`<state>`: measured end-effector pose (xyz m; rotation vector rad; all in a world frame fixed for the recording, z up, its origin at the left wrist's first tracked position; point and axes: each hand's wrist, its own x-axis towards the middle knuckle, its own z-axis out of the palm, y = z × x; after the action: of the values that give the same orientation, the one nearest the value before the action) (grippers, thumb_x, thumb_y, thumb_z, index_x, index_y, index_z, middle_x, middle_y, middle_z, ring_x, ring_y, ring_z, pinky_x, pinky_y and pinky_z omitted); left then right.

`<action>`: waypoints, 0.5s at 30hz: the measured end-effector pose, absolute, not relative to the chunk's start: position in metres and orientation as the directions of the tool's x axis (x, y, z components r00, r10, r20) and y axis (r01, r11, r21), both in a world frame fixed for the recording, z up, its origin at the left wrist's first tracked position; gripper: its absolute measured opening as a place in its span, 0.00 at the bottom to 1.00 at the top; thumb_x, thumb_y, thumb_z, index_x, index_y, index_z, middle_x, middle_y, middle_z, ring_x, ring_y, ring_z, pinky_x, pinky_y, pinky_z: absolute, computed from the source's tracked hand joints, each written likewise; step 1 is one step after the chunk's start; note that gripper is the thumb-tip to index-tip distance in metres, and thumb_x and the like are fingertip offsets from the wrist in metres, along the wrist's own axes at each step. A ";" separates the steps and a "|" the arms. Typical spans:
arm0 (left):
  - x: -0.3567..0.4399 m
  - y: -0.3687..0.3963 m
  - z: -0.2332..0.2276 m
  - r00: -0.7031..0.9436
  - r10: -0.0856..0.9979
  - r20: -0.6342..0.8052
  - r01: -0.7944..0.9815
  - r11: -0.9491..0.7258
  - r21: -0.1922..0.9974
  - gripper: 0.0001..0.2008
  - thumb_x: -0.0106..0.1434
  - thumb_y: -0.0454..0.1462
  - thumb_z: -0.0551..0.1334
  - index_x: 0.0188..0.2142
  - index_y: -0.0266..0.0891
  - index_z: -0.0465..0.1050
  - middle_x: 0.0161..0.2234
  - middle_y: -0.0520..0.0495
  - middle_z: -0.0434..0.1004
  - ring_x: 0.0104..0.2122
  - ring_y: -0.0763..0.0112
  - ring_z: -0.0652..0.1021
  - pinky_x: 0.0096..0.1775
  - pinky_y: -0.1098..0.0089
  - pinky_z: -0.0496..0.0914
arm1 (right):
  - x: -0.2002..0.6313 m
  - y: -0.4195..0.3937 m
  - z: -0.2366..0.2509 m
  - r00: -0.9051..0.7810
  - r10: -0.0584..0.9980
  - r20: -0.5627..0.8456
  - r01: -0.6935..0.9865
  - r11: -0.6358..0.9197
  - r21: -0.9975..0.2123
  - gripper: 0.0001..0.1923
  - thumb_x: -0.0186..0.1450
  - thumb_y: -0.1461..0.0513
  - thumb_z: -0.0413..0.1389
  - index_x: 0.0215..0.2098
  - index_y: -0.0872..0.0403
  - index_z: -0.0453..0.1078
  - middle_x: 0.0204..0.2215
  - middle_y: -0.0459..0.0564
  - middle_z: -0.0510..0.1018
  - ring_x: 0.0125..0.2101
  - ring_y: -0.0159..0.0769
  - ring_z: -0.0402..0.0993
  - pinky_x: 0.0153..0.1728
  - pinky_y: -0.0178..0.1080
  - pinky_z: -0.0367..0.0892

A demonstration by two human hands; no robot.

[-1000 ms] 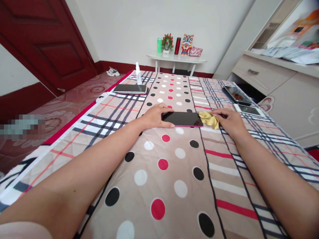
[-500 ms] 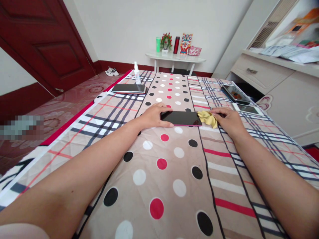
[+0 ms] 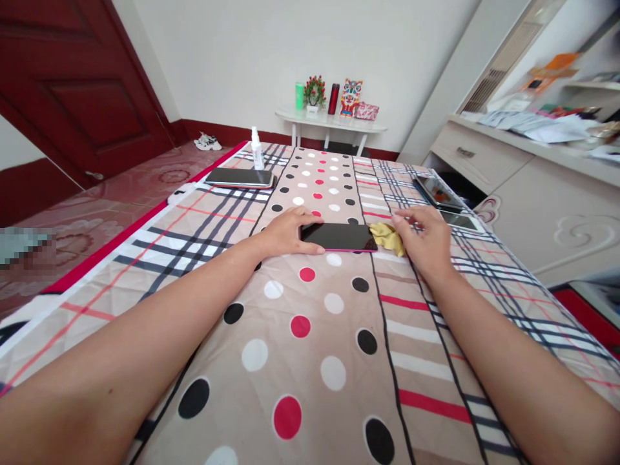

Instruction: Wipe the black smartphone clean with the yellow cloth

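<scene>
Fingers of the left hand were spread flat around the left end of a dark phone, with the thumb along its near edge. That phone lay flat on the dotted bedspread, between both hands. Just right of it, the right hand pressed a yellow cloth with loosely bent fingers, and the cloth touched the phone's right end.

Light: bright, even daylight | Shadows: soft, faint under the forearms | Glare: mild sheen on the dark phone | Focus: sharp | Edges: wide-angle stretch, tilted lines.
</scene>
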<state>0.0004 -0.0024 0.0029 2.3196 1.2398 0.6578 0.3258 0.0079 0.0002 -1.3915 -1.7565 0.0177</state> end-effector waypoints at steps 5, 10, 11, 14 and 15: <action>-0.005 -0.002 0.005 0.527 0.833 0.170 0.619 -0.513 0.594 0.42 0.51 0.53 0.76 0.63 0.47 0.71 0.56 0.43 0.71 0.57 0.56 0.71 0.64 0.57 0.66 | 0.315 0.002 -0.005 -0.102 0.935 0.340 0.921 0.218 -0.322 0.20 0.65 0.49 0.56 0.46 0.49 0.82 0.42 0.51 0.78 0.41 0.38 0.71 0.38 0.38 0.57; -0.004 -0.001 0.001 0.518 0.828 0.215 0.621 -0.537 0.571 0.42 0.53 0.50 0.77 0.64 0.42 0.70 0.54 0.41 0.73 0.56 0.57 0.73 0.63 0.56 0.66 | 0.302 -0.003 -0.004 -0.157 0.905 0.396 0.910 0.288 -0.298 0.18 0.67 0.58 0.56 0.51 0.54 0.80 0.46 0.51 0.78 0.45 0.40 0.72 0.42 0.38 0.59; -0.003 0.000 0.000 0.502 0.834 0.228 0.632 -0.534 0.561 0.42 0.52 0.50 0.77 0.64 0.40 0.70 0.54 0.40 0.74 0.55 0.56 0.73 0.63 0.56 0.67 | 0.297 -0.005 -0.004 -0.189 0.893 0.408 0.897 0.326 -0.297 0.16 0.67 0.59 0.56 0.49 0.55 0.79 0.46 0.51 0.78 0.45 0.39 0.72 0.43 0.38 0.60; 0.001 0.000 -0.003 0.473 0.846 0.247 0.657 -0.525 0.541 0.44 0.52 0.50 0.78 0.64 0.39 0.70 0.53 0.39 0.74 0.54 0.55 0.74 0.61 0.55 0.68 | 0.279 -0.014 -0.003 -0.346 0.832 0.434 0.811 0.497 -0.307 0.12 0.68 0.62 0.55 0.44 0.56 0.79 0.44 0.50 0.78 0.45 0.36 0.73 0.46 0.37 0.63; 0.002 0.000 -0.003 0.471 0.847 0.248 0.659 -0.525 0.539 0.44 0.52 0.50 0.78 0.64 0.38 0.70 0.53 0.39 0.74 0.54 0.54 0.74 0.61 0.55 0.68 | 0.274 -0.017 -0.003 -0.399 0.804 0.440 0.773 0.553 -0.309 0.12 0.68 0.63 0.53 0.43 0.57 0.79 0.43 0.50 0.78 0.45 0.34 0.73 0.47 0.37 0.64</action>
<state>0.0022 -0.0004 -0.0033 2.3542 1.2659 0.7020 0.2738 -0.0172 -0.0030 -1.2658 -2.2430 0.0745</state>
